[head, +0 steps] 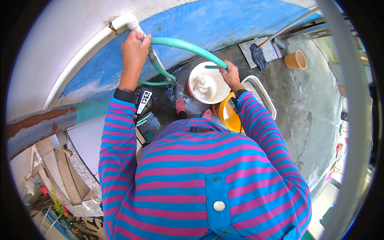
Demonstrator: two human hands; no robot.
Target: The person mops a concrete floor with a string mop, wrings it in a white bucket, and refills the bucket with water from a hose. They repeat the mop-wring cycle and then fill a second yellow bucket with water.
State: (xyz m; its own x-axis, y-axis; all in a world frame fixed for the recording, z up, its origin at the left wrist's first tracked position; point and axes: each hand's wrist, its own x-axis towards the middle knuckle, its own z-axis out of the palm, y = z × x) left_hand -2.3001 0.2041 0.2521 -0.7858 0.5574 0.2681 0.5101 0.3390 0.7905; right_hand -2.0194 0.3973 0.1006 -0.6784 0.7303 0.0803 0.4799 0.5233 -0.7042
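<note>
My left hand is raised at the white wall pipe, its thumb and fingers drawn together where a green hose meets the fitting. Whether they hold the hose or the fitting is hidden. The hose arches to my right hand, which grips it above a white bucket. A short dark green piece shows beside that hand, over the bucket. Inside the bucket is cloudy liquid. A second green length of hose runs down from the fitting and loops near the floor.
By my right forearm stand a yellow bucket and a white-rimmed basin. A mop rests on a stone slab, near a tan bucket. A rusty pipe crosses at left. The concrete floor looks wet in places.
</note>
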